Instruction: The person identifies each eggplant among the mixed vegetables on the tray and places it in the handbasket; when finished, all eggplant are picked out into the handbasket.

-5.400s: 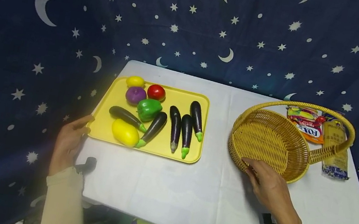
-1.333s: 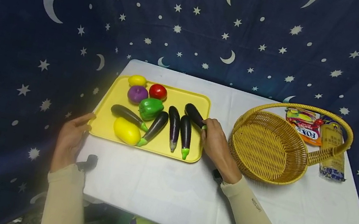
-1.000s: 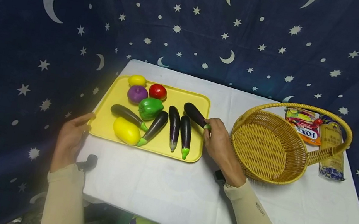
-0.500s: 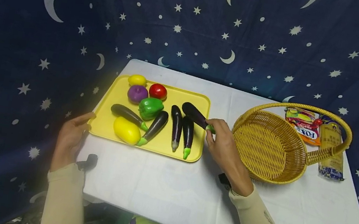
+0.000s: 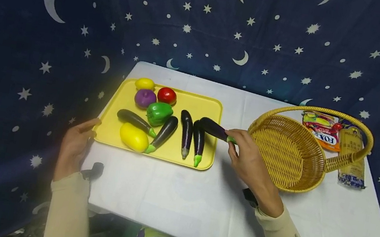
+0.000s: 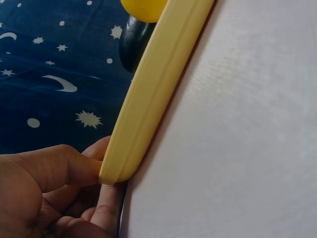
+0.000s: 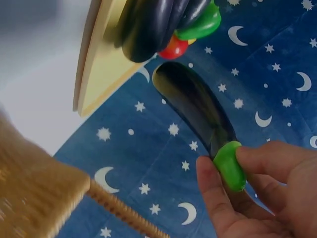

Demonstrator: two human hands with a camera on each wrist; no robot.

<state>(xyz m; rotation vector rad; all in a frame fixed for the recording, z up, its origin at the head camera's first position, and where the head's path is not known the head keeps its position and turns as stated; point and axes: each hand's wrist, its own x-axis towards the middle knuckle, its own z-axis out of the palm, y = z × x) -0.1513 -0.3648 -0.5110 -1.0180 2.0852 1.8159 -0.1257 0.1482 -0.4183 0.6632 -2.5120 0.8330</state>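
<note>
My right hand (image 5: 252, 161) pinches a dark eggplant (image 5: 214, 128) by its green stem end. In the right wrist view the eggplant (image 7: 195, 104) points away from the fingertips, raised above the yellow tray (image 5: 197, 103). From the head it overlaps the tray's right rim and the top of another eggplant (image 5: 198, 144). My left hand (image 5: 73, 147) grips the tray's near left corner, thumb on the rim and a finger beneath, as the left wrist view shows. Beside the right hand stands a round wicker basket (image 5: 279, 151) with nothing in it.
More eggplants (image 5: 185, 134), a green bell pepper (image 5: 159, 113), a tomato (image 5: 166, 95), a purple round vegetable (image 5: 145, 98), a lemon (image 5: 145, 83) and a yellow oval fruit (image 5: 133, 137) lie on the tray. Behind the basket's tall handle (image 5: 311, 108) are an orange bag (image 5: 323, 133) and a gold packet (image 5: 353, 161).
My right hand has left the basket rim, taken the rightmost eggplant by its stem, raised it and drawn it rightward. The two eggplants beside it shifted slightly. My left hand stayed at the tray corner.
</note>
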